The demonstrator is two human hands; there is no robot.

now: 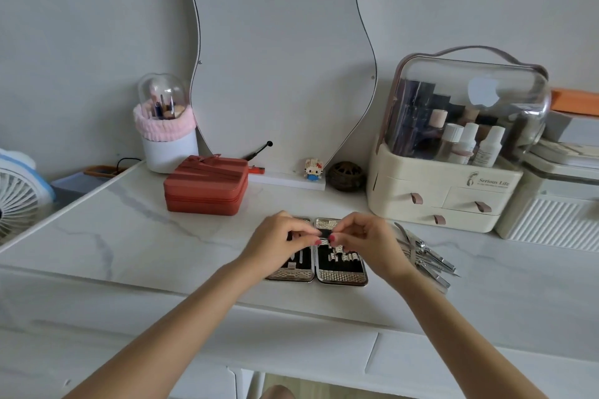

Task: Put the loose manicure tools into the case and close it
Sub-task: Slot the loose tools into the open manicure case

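Note:
The manicure case (pixel 342 277) lies open flat on the white marble table, black inside with shiny patterned rims and elastic loops. Two thin tools sit in its left half. Both hands hover over the case's middle. My left hand (pixel 278 244) and my right hand (pixel 366 243) pinch the two ends of one small silver tool (pixel 324 240) between fingertips, just above the hinge. A heap of several loose steel manicure tools (pixel 428 256) lies on the table right of the case.
A red zipped box (pixel 205 185) stands behind the case to the left. A cream cosmetics organiser (pixel 447 191) with drawers stands back right, close to the loose tools. A mirror (pixel 282 52), a brush holder (pixel 167 126), a small figurine (pixel 312 168) and a fan (pixel 19 191) line the back and left.

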